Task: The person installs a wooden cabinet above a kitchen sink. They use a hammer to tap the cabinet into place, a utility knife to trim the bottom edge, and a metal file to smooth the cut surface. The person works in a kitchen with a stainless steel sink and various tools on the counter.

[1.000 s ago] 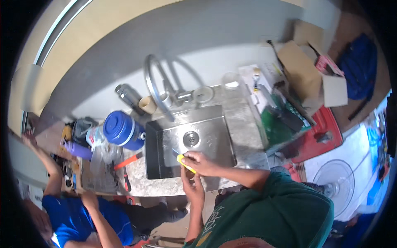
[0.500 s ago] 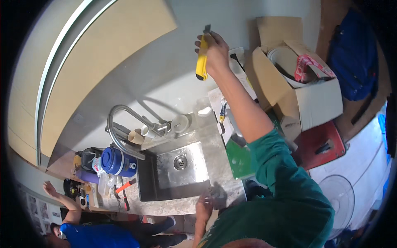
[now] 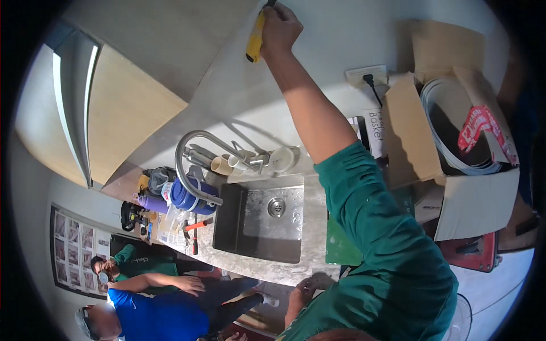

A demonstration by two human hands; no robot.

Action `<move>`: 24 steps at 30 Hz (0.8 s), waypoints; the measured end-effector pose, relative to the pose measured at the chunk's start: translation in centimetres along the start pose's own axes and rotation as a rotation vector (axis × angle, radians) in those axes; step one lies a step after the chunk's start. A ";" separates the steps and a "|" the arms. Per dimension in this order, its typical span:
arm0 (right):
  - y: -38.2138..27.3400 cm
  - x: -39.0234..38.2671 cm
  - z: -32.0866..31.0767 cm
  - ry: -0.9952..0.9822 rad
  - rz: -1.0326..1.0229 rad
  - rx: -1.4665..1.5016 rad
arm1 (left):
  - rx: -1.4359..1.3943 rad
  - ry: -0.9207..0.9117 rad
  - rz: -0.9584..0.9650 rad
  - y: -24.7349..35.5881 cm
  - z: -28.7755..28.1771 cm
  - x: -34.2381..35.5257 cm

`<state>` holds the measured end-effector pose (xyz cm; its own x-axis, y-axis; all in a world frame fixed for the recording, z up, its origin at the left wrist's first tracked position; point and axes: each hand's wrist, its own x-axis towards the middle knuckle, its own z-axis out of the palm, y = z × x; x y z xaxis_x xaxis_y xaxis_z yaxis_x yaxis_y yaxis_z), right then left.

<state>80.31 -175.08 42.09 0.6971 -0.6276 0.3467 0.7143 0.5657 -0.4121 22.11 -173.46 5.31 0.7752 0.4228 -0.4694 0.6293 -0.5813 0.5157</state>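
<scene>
My right hand [image 3: 280,29] is raised at the top middle, closed around a yellow utility knife [image 3: 255,40], held upright against the background of the pale wall [image 3: 335,34]; I cannot tell if the tip touches it. My right arm crosses the view in a green sleeve. My left hand [image 3: 302,293] is low, by the counter's front edge, right below the steel sink [image 3: 256,216]; its fingers are in shadow, so their grip is unclear. A curved faucet [image 3: 183,170] stands over the sink.
An open box [image 3: 472,202] with coiled pale material is at right, beside a socket [image 3: 367,77] with a plug. Cabinets [image 3: 131,102] hang upper left. A blue jug [image 3: 193,193] and hammer [image 3: 196,224] lie left of the sink. Two people [image 3: 159,310] are at lower left.
My right hand has gone from over the sink up to the wall, carrying the knife, and out of my left hand's reach. The view has shifted, bringing two people at lower left into clearer sight.
</scene>
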 end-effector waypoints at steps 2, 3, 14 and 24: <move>0.3 0.7 0.8 0.047 0.080 0.090 | -0.021 0.031 0.071 -3.0 0.8 -0.4; -0.1 1.0 1.2 0.069 0.120 0.134 | -0.022 0.051 0.066 -4.9 1.7 -0.3; -0.9 2.6 1.2 0.015 0.106 -0.104 | 0.117 0.107 -0.063 -10.0 2.2 -3.9; -6.5 -2.3 -0.1 -0.057 0.101 0.064 | -0.014 0.067 0.134 -10.5 3.4 -2.4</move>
<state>74.11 -177.37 43.91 0.7671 -0.5348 0.3544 0.6412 0.6586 -0.3938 13.43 -170.78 -1.43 0.8537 0.3880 -0.3474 0.5207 -0.6259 0.5807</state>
